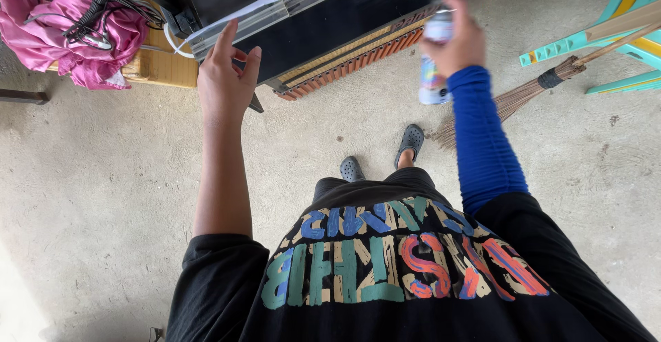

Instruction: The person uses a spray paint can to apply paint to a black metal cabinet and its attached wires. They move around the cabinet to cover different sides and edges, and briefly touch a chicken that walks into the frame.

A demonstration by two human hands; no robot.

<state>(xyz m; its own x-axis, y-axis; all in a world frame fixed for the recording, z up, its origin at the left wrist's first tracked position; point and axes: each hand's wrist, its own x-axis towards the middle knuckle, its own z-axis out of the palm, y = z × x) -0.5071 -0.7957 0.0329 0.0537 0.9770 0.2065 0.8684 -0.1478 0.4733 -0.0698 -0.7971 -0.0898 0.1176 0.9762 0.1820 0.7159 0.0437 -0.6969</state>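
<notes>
- Right hand [460,35] is raised, fingers clamped around a spray can [436,56]; the can is upright, white cap end in the fist, colourful body hanging below it.
- The can sits in the air just in front of the long black frame [330,25], near its right part, not touching it as far as I can see.
- Right forearm wears a ribbed blue sleeve [482,142].
- Left hand [226,77] is up at the left part of the frame, fingers loosely apart, thumb split off from the rest, holding nothing. Fingertips sit at the pale metal edge strip [275,8]; can't tell if they actually touch it.
- The frame runs diagonally across the top of the view; under its front edge there's a row of reddish-brown ribs [358,59].
- A white cable loop [173,44] hangs off the frame's left end, right beside the left hand.
- Behind that: a wooden bench [162,63] with a crumpled pink cloth [58,28] and a tangle of black wires [93,18] on top.
- Right side: a twig broom [530,90] lies on the floor, bristle end near the can and the right foot; its handle runs up under a teal and yellow chair [613,25].
- Person stands close to the frame on bare concrete floor [89,190], dark grey clogs [382,152] just short of its lower edge.
- Black T-shirt with painted multicolour lettering fills the bottom of the view.
</notes>
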